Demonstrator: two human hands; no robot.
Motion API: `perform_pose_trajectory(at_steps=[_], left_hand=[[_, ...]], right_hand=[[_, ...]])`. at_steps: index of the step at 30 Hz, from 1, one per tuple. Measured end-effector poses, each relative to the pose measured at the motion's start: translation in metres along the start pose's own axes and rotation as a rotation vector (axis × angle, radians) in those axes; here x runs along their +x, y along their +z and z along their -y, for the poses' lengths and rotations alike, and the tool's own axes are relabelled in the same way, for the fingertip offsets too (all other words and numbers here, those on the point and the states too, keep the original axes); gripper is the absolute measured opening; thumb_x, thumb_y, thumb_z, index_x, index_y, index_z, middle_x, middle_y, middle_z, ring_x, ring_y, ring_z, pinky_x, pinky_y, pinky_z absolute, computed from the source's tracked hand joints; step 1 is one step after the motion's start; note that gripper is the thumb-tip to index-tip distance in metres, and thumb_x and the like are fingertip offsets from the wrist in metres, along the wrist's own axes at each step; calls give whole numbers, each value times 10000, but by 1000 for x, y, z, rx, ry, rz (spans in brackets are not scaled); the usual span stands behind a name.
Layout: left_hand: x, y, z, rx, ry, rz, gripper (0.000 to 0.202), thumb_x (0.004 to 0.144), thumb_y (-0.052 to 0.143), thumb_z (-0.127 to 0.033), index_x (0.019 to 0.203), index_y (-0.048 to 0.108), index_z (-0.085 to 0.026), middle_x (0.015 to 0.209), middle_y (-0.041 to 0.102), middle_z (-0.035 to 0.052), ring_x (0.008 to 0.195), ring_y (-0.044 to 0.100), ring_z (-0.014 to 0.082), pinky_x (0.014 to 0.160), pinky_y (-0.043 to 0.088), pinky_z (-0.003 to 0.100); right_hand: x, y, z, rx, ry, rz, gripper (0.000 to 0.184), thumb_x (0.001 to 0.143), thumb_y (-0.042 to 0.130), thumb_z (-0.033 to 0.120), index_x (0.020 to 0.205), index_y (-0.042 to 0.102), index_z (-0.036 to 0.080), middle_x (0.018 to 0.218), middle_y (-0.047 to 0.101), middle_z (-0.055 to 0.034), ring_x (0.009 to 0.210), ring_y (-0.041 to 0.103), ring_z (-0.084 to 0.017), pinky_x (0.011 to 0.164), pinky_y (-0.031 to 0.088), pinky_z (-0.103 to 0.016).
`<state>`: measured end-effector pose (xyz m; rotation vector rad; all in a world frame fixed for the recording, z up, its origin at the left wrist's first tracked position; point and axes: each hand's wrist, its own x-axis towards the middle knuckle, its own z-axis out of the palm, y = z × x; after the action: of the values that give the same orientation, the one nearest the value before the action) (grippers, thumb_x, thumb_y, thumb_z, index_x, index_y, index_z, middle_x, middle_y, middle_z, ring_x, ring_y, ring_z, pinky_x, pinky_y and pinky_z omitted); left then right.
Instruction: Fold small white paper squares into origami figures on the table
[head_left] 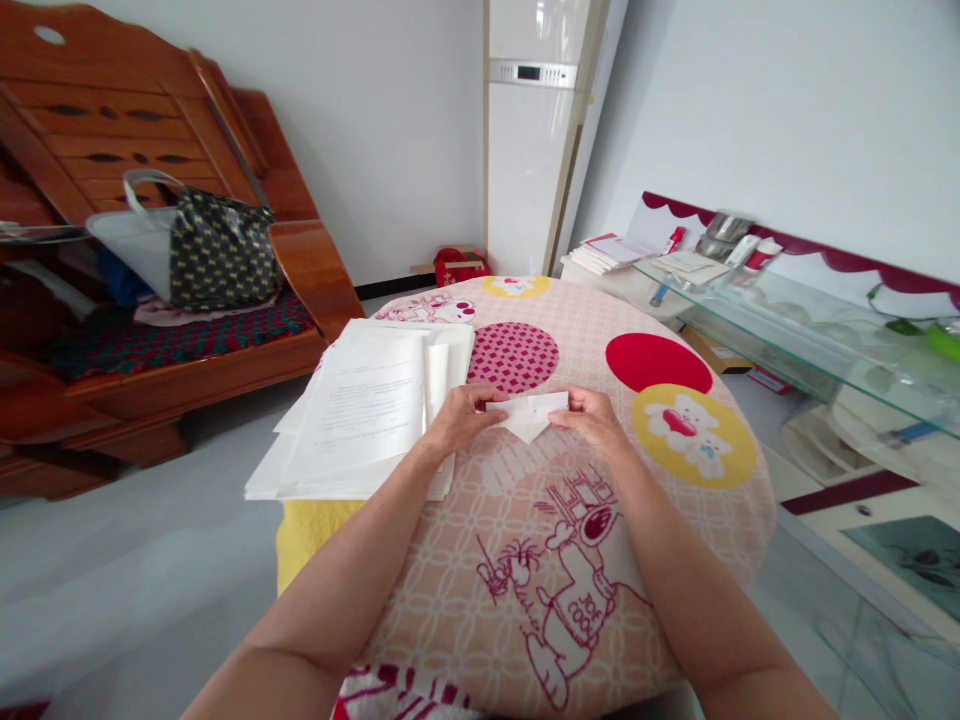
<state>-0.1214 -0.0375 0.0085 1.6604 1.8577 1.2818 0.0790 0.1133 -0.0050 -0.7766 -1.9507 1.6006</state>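
Note:
A small folded piece of white paper (529,413) is held just above a round table covered with a pink patterned cloth (540,560). My left hand (459,418) pinches its left end, fingers closed on the fold. At the right end, my right hand (592,413) pinches the paper as well. A pointed flap of the paper hangs down between the two hands. To the left of my left hand lies a stack of white printed sheets (367,410), reaching past the table's left edge.
A wooden bench (150,330) with a dark patterned handbag (217,250) stands at the left. A tall white floor air conditioner (532,130) stands in the far corner. A glass shelf unit (810,330) with papers and small items runs along the right wall.

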Motion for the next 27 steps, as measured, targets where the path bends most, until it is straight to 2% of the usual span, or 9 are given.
perform_pose_trajectory(at_steps=[3, 8, 12, 14, 17, 19, 22, 24, 27], left_hand=[[-1, 0, -4, 30, 54, 7, 117, 813, 688, -180, 907, 751, -150, 860, 709, 31, 771, 612, 134, 740, 476, 251], [-3, 4, -6, 106, 98, 7, 155, 817, 696, -170, 963, 742, -145, 914, 722, 61, 837, 644, 166, 787, 488, 286], [-5, 7, -15, 163, 146, 0, 199, 817, 625, -78, 971, 729, -151, 905, 714, 57, 848, 644, 167, 795, 485, 283], [-6, 7, -19, 208, 175, -6, 244, 817, 564, -33, 959, 719, -157, 896, 699, 55, 844, 631, 162, 796, 484, 275], [-7, 10, -22, 330, 197, 3, 309, 792, 504, 7, 951, 704, -165, 917, 680, 64, 891, 618, 175, 835, 486, 286], [-8, 13, -20, 426, 208, 60, 347, 786, 477, 15, 984, 695, -167, 954, 674, 73, 940, 615, 189, 872, 485, 303], [-11, 20, -15, 538, 199, 220, 375, 805, 450, 5, 1040, 688, -164, 998, 668, 76, 969, 615, 198, 884, 494, 307], [-13, 24, -14, 563, 191, 311, 376, 825, 453, -12, 1073, 692, -162, 1034, 666, 80, 983, 621, 201, 887, 501, 304], [-15, 26, -14, 539, 200, 372, 367, 844, 482, -37, 1097, 710, -173, 1089, 667, 86, 1011, 628, 203, 915, 503, 305]], right_hand=[[-3, 0, 2, -11, 15, 7, 241, 641, 756, 355, 712, 704, 132, 607, 675, -29, 541, 574, -135, 547, 446, -254], [-4, 2, 7, -26, -39, 11, 214, 660, 739, 353, 665, 696, 144, 541, 647, -16, 476, 540, -126, 496, 420, -248], [-6, 5, 10, -48, -91, -46, 175, 668, 731, 331, 718, 745, 164, 649, 720, -40, 599, 639, -173, 596, 497, -281], [-6, 6, 12, -66, -136, -71, 154, 678, 726, 298, 773, 772, 186, 789, 770, -57, 747, 696, -205, 715, 536, -315], [-6, 5, 11, -124, -222, -38, 118, 694, 719, 241, 790, 779, 209, 974, 785, -71, 959, 709, -232, 881, 535, -361], [-6, 3, 8, -223, -266, 13, 113, 716, 697, 191, 789, 780, 211, 1020, 779, -76, 1002, 705, -234, 924, 526, -379], [-6, 0, 3, -482, -325, 134, 228, 738, 624, 75, 816, 786, 215, 1052, 768, -70, 1029, 689, -233, 964, 506, -401], [-9, -1, 2, -678, -393, 224, 305, 725, 588, 11, 843, 787, 210, 1085, 751, -78, 1067, 658, -243, 997, 476, -416], [-19, 1, 8, -924, -489, 312, 313, 735, 576, -6, 887, 778, 178, 1117, 707, -125, 1112, 591, -276, 1001, 448, -430]])
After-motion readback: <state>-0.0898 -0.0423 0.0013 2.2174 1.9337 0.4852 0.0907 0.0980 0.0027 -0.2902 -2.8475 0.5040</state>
